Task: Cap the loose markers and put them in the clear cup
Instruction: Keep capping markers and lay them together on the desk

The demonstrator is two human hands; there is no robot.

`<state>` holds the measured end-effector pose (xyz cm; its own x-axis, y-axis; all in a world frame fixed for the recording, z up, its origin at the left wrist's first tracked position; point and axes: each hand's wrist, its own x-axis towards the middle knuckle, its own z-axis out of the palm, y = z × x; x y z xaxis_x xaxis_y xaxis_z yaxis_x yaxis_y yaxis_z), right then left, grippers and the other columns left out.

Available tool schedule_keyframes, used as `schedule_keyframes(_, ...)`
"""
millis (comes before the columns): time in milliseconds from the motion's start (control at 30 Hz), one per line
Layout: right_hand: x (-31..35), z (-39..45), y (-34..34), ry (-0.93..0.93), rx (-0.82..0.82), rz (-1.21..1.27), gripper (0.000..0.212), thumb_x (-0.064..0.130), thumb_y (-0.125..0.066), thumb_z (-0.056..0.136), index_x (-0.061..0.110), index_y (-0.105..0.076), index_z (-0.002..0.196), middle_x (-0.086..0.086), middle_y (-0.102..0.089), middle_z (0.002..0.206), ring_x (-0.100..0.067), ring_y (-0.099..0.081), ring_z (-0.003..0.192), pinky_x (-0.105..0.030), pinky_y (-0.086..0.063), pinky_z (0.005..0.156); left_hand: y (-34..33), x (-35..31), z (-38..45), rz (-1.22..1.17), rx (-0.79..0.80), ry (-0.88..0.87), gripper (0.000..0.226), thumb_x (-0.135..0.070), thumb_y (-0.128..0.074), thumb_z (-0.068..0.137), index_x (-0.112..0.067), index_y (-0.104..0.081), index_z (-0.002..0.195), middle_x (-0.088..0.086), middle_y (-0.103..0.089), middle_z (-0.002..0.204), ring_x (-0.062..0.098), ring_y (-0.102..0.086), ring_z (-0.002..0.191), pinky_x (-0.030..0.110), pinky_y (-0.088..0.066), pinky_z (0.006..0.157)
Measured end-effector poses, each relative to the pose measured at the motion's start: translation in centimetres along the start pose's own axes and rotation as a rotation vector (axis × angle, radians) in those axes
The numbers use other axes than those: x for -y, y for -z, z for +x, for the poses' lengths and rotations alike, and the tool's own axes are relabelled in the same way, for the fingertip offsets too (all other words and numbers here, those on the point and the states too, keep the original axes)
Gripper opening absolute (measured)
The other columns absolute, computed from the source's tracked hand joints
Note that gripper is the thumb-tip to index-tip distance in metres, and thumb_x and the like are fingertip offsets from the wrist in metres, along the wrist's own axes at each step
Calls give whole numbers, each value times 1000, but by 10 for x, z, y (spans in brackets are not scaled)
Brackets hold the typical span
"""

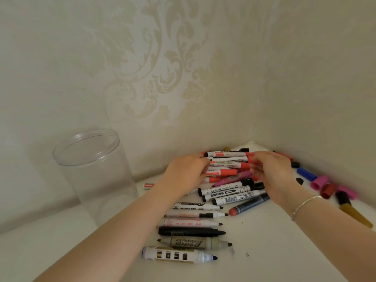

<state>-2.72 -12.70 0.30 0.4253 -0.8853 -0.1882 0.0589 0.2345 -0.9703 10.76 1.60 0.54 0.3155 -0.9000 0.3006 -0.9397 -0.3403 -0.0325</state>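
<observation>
Patterned cream wallpaper on two walls meeting in a corner beyond both hands. White desk runs into that corner, faint dark specks on it near the right forearm. Clear cup: tall, transparent, straight-sided, rim uppermost, nothing visible inside; stands upright well to the left of the left hand, against the wall. Pile of markers fills the space between and below the hands: mostly white barrels with red or black caps, one magenta, one dark blue with a red end. Nearer the body than the hands, a row of uncapped markers lies roughly parallel, tips pointing right, among them a black barrel, an olive "permanent marker", and a white one with a blue tip. Right of the right hand, loose caps: blue, pink, dark red, black; a gold-barrelled marker lies just beyond the right wrist. Left hand rests palm-down on the left ends of the red-capped markers, fingers curled into the pile; cannot tell whether it grips one. Right hand fingers bent around the red-capped ends at the far side of the pile, pinching a red cap. Thin silver bracelet on the right wrist.
</observation>
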Motion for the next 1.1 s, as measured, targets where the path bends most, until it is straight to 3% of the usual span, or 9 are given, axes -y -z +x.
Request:
schedule_keyframes(133,0,-3,0,13,25,16,16,-4,-51,86,-1,-64,95,-11,-65,77,-16,-57,65,-25,-49,65,-5,2,-1,86,79,-31,23,-38,-50,92,-21,-62,99,-5,-63,105,20,-61,96,30,-44,67)
schedule_keyframes(267,1,-9,-3,15,87,48,16,-6,-51,86,-1,-63,95,-10,-63,75,-15,-57,63,-21,-50,59,-6,3,0,98,158,-24,24,-32,-52,91,-19,-65,107,-2,-61,109,21,-61,99,31,-44,67)
schedule_keyframes(367,3,-13,-2,15,136,83,13,-7,-52,85,0,-62,92,-11,-63,74,-16,-57,63,-22,-48,59,-1,2,-1,-75,110,1,24,-34,-50,93,-17,-58,107,-5,-57,103,21,-60,96,30,-44,68)
schedule_keyframes(467,7,-15,0,43,187,115,12,-8,-54,84,1,-61,87,-12,-62,74,-16,-56,63,-21,-48,56,5,0,-1,-300,60,53,25,-34,-49,92,-20,-52,112,-1,-65,102,21,-62,89,35,-50,72)
schedule_keyframes(533,8,-16,0,66,231,136,13,-10,-54,83,1,-62,85,-12,-61,74,-16,-55,64,-21,-48,59,9,-3,-1,-376,34,44,21,-34,-48,94,-22,-51,110,-3,-66,98,18,-61,81,33,-50,66)
schedule_keyframes(967,9,-21,2,89,306,162,19,-10,-49,84,-2,-65,89,-12,-62,72,-17,-55,64,-24,-49,63,20,-16,-1,-381,17,18,18,-33,-47,93,-23,-52,107,-5,-64,98,16,-57,80,33,-47,65)
schedule_keyframes(1100,9,-23,-1,94,338,132,17,-10,-52,85,0,-63,94,-10,-60,68,-16,-56,62,-23,-50,59,19,-19,0,-386,16,8,16,-33,-47,92,-23,-53,104,-9,-59,86,14,-53,73,31,-40,59)
